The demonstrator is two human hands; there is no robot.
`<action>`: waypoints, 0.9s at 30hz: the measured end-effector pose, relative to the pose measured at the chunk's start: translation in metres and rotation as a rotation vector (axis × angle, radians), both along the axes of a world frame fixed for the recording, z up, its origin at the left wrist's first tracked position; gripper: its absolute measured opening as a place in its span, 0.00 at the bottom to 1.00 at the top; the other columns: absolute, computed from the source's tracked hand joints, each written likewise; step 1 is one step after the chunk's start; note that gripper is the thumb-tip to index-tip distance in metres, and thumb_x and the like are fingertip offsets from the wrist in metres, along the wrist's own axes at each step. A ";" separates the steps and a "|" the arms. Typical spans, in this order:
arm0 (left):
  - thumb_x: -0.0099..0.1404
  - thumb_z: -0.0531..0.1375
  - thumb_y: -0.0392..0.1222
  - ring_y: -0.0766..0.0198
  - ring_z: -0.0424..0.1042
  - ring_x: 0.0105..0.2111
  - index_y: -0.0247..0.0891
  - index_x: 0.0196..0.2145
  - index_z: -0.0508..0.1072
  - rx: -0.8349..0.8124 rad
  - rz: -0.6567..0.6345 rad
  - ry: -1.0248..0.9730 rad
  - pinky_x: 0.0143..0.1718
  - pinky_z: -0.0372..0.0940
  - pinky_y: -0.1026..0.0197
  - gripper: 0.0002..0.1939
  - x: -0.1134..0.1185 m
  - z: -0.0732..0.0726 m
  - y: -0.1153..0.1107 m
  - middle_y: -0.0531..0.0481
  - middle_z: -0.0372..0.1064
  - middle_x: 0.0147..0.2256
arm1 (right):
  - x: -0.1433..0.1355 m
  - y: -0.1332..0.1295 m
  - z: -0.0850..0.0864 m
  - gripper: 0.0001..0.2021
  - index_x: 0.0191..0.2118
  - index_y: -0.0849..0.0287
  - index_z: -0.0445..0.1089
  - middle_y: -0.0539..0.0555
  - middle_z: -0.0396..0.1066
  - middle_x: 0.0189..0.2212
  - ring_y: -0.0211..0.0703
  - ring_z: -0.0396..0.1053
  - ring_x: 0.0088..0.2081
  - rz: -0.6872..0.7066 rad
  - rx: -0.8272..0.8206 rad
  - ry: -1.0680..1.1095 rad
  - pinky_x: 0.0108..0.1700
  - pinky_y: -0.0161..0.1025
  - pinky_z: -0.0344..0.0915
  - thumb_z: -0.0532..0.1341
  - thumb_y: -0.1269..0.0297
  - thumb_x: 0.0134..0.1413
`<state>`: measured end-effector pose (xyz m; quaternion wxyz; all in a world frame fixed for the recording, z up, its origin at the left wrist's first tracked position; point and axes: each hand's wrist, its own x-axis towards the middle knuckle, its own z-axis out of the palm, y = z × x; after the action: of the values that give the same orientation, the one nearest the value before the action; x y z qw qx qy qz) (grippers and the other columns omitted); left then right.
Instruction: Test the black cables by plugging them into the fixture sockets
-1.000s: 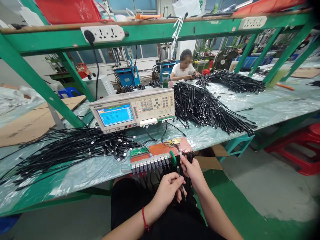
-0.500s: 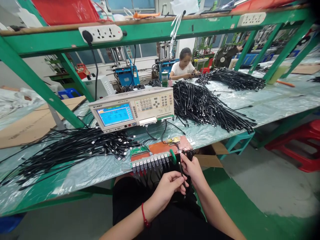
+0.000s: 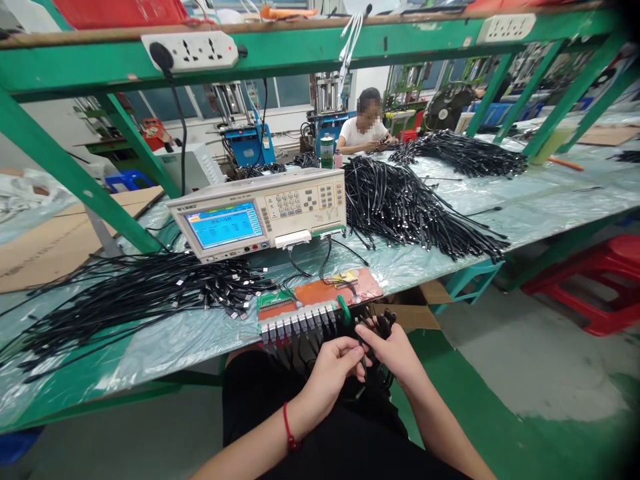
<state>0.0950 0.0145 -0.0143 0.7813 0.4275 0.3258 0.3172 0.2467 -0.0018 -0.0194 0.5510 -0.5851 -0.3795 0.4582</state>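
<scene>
Head view: left hand point(image 3: 329, 372) pinched black cable point(image 3: 363, 345); right hand point(image 3: 397, 352) clutched cable bunch point(image 3: 386, 323); gathering seemed underway, next likely needing separation.

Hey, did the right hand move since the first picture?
Yes. The right hand has moved a little backward, away from the edge of the orange board.
</scene>
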 end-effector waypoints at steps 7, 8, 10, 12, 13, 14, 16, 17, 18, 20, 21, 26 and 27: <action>0.64 0.65 0.53 0.70 0.64 0.20 0.31 0.33 0.77 0.070 0.026 0.037 0.25 0.63 0.67 0.19 0.003 0.001 0.001 0.49 0.72 0.26 | -0.006 0.009 0.007 0.26 0.32 0.63 0.73 0.53 0.70 0.21 0.36 0.61 0.16 0.010 -0.053 0.185 0.15 0.32 0.56 0.71 0.40 0.44; 0.63 0.65 0.53 0.71 0.63 0.19 0.31 0.34 0.78 0.078 0.011 0.066 0.23 0.62 0.67 0.19 0.002 0.001 0.002 0.49 0.72 0.25 | -0.007 0.011 0.008 0.27 0.32 0.63 0.72 0.53 0.70 0.20 0.34 0.59 0.15 -0.040 -0.053 0.190 0.14 0.31 0.53 0.70 0.39 0.44; 0.61 0.66 0.54 0.73 0.61 0.16 0.31 0.39 0.78 0.077 -0.024 0.137 0.19 0.59 0.67 0.21 0.001 0.000 0.004 0.48 0.75 0.29 | -0.009 0.016 0.007 0.28 0.31 0.62 0.71 0.50 0.67 0.18 0.32 0.55 0.13 -0.104 -0.053 0.189 0.12 0.30 0.50 0.70 0.38 0.43; 0.59 0.66 0.54 0.75 0.60 0.14 0.31 0.44 0.78 0.065 -0.057 0.192 0.15 0.56 0.68 0.24 0.000 -0.002 0.005 0.44 0.78 0.36 | -0.009 0.020 0.002 0.28 0.30 0.61 0.69 0.47 0.62 0.16 0.31 0.51 0.13 -0.119 -0.059 0.172 0.11 0.30 0.48 0.70 0.37 0.42; 0.59 0.66 0.54 0.76 0.59 0.13 0.32 0.46 0.78 0.064 -0.073 0.210 0.14 0.55 0.68 0.24 0.000 -0.004 0.005 0.42 0.78 0.39 | -0.009 0.022 0.000 0.28 0.30 0.61 0.69 0.46 0.60 0.15 0.31 0.50 0.12 -0.127 -0.055 0.156 0.11 0.30 0.47 0.70 0.37 0.42; 0.60 0.65 0.53 0.77 0.59 0.13 0.32 0.46 0.78 0.067 -0.086 0.223 0.14 0.53 0.68 0.24 -0.001 -0.005 0.005 0.41 0.78 0.41 | -0.008 0.024 -0.003 0.28 0.29 0.61 0.69 0.45 0.59 0.15 0.31 0.49 0.13 -0.140 -0.045 0.138 0.12 0.30 0.46 0.70 0.37 0.42; 0.60 0.64 0.50 0.78 0.58 0.12 0.33 0.47 0.78 0.074 -0.100 0.239 0.13 0.51 0.69 0.22 -0.001 -0.007 0.005 0.41 0.78 0.43 | -0.007 0.025 -0.008 0.27 0.29 0.61 0.69 0.45 0.58 0.15 0.31 0.50 0.14 -0.167 -0.015 0.102 0.13 0.31 0.46 0.70 0.38 0.43; 0.60 0.64 0.50 0.79 0.57 0.12 0.33 0.47 0.78 0.076 -0.103 0.244 0.13 0.50 0.69 0.22 -0.002 -0.007 0.005 0.40 0.78 0.43 | -0.007 0.025 -0.010 0.27 0.29 0.62 0.70 0.45 0.58 0.15 0.31 0.50 0.14 -0.175 -0.001 0.088 0.14 0.31 0.46 0.70 0.38 0.44; 0.60 0.64 0.49 0.79 0.57 0.11 0.33 0.47 0.78 0.076 -0.103 0.248 0.13 0.50 0.69 0.21 -0.002 -0.007 0.005 0.40 0.78 0.44 | -0.007 0.025 -0.011 0.27 0.29 0.62 0.70 0.46 0.58 0.15 0.31 0.50 0.14 -0.180 0.009 0.081 0.14 0.31 0.45 0.69 0.38 0.44; 0.60 0.63 0.48 0.79 0.56 0.11 0.32 0.47 0.78 0.077 -0.108 0.248 0.13 0.49 0.69 0.21 -0.002 -0.007 0.005 0.40 0.78 0.44 | -0.007 0.024 -0.012 0.27 0.29 0.62 0.70 0.46 0.58 0.15 0.31 0.49 0.15 -0.184 0.019 0.073 0.15 0.31 0.45 0.69 0.38 0.46; 0.60 0.62 0.47 0.79 0.56 0.11 0.32 0.47 0.77 0.079 -0.112 0.247 0.12 0.49 0.69 0.21 -0.002 -0.006 0.005 0.40 0.78 0.44 | -0.006 0.024 -0.012 0.27 0.29 0.62 0.70 0.45 0.58 0.15 0.31 0.49 0.15 -0.184 0.021 0.071 0.15 0.31 0.45 0.69 0.38 0.46; 0.61 0.61 0.44 0.79 0.56 0.11 0.31 0.48 0.77 0.087 -0.120 0.246 0.12 0.49 0.69 0.20 -0.001 -0.005 0.005 0.40 0.78 0.45 | -0.006 0.024 -0.012 0.26 0.28 0.61 0.69 0.45 0.58 0.15 0.32 0.51 0.16 -0.196 0.016 0.087 0.16 0.31 0.46 0.70 0.40 0.46; 0.61 0.61 0.44 0.79 0.57 0.12 0.32 0.48 0.77 0.085 -0.119 0.247 0.12 0.49 0.69 0.20 -0.001 -0.005 0.005 0.40 0.78 0.45 | -0.006 0.024 -0.012 0.26 0.28 0.61 0.69 0.46 0.58 0.15 0.32 0.51 0.15 -0.200 0.017 0.083 0.16 0.31 0.46 0.70 0.40 0.46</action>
<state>0.0944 0.0195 -0.0196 0.7338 0.5147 0.3799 0.2285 0.2405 0.0219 -0.0318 0.6143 -0.5958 -0.3000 0.4216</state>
